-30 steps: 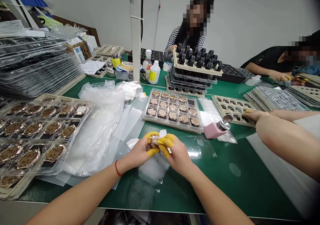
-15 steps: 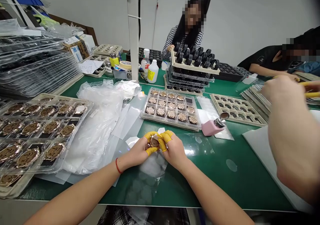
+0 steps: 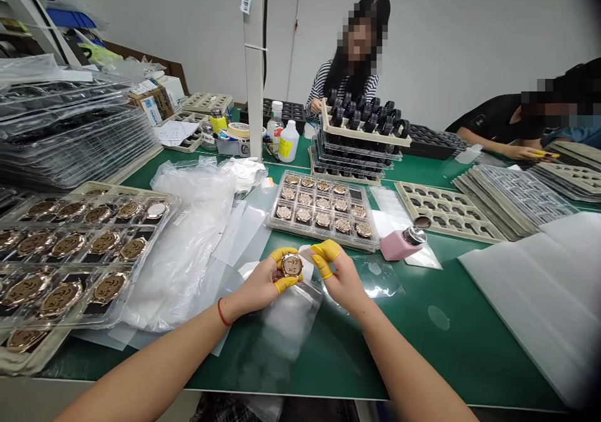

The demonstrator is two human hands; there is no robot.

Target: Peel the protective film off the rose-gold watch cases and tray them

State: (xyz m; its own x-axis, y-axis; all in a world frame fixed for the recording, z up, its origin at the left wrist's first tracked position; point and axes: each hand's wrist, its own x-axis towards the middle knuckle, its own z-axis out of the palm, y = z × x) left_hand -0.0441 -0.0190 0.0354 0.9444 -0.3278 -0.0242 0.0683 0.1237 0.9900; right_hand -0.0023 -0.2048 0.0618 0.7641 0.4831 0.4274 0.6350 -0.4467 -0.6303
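Observation:
A round rose-gold watch case (image 3: 292, 265), its engraved back facing me, is gripped between the yellow-covered fingertips of my left hand (image 3: 263, 284). Just right of it, my right hand (image 3: 339, 272) pinches a small pale film or paper piece (image 3: 307, 256) between yellow-covered fingertips, apart from the case. A clear plastic sheet (image 3: 288, 328) lies on the green table beneath my hands. Beyond them stands a clear tray (image 3: 323, 226) of similar cases, one compartment without a case. To its right is a pink bottle (image 3: 397, 245) with a metal top.
More case-filled trays (image 3: 70, 247) and plastic bags (image 3: 183, 247) cover the left side. White foam sheets (image 3: 549, 284) lie at right. Beige trays (image 3: 446, 212), stacked black watches (image 3: 366, 121) and bottles (image 3: 288, 141) stand farther back. Two people sit across the table.
My right hand has moved right, away from the watch case, with the pale piece. The case's back shows more fully. A blurred arm at the right has left the foreground.

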